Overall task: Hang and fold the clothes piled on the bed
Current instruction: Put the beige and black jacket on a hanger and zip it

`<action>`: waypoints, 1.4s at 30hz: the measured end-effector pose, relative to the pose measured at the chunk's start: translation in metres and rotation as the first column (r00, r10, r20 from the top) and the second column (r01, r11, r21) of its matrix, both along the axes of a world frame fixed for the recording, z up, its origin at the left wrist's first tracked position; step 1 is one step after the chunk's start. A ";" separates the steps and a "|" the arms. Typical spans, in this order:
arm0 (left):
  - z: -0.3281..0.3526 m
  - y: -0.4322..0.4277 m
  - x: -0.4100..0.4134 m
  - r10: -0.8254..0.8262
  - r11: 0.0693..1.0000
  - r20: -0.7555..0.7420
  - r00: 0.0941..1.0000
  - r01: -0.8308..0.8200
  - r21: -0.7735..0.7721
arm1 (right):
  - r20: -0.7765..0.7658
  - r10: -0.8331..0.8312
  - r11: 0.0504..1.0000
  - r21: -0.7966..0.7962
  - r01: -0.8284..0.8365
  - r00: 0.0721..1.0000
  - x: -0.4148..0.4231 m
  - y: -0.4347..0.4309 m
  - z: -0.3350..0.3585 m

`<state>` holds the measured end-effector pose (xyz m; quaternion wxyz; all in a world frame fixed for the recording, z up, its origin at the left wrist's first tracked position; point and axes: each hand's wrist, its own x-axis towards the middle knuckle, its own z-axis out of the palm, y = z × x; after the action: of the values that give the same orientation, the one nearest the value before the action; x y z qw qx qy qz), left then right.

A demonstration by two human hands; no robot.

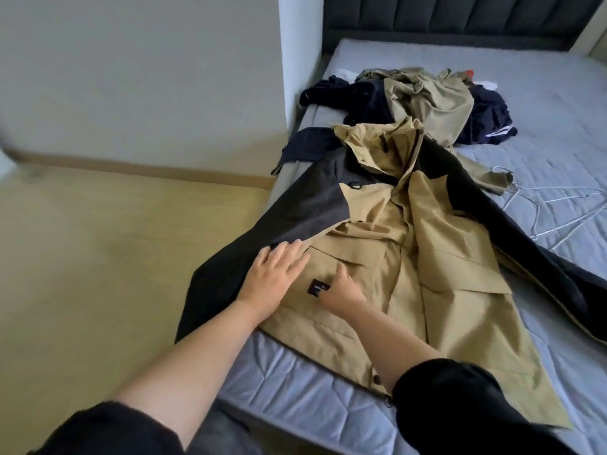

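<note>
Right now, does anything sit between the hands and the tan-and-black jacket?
Nothing visible: the left hand lies flat on the jacket by its black sleeve, the right hand touches it beside the black label.

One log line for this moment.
jacket: spread on bed | left hand: flat on jacket | right hand: beside label, grip unclear | pile: unsorted | hangers: unused

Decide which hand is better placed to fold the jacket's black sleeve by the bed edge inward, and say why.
Probably the left. The left hand lies flat at the black sleeve; the right hand rests farther in, on the tan front beside the black label.
</note>
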<state>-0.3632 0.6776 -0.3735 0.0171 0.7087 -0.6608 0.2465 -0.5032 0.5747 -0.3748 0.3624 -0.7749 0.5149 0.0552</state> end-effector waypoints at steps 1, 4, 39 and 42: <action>0.002 0.007 0.008 0.151 0.986 -0.011 0.988 -0.150 0.066 | -0.049 -0.029 0.998 0.045 0.031 0.998 0.010 0.003 -0.004; 0.004 0.020 0.038 0.573 0.796 -0.115 0.812 -0.517 0.316 | -0.224 0.029 0.993 0.118 -0.003 0.974 0.026 0.012 -0.016; -0.032 0.000 0.008 0.607 0.771 -0.793 -0.052 -0.203 0.604 | 0.099 0.020 0.982 0.184 -0.038 0.995 -0.025 0.006 -0.024; -0.024 0.020 0.000 0.409 0.822 -0.735 -0.540 -0.133 0.554 | 0.121 0.101 0.970 0.208 -0.125 0.988 -0.042 0.024 -0.018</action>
<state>-0.3631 0.6971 -0.3978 0.4264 0.7301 -0.1151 -0.5215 -0.5455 0.5986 -0.3930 0.4680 -0.7611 0.4403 0.0885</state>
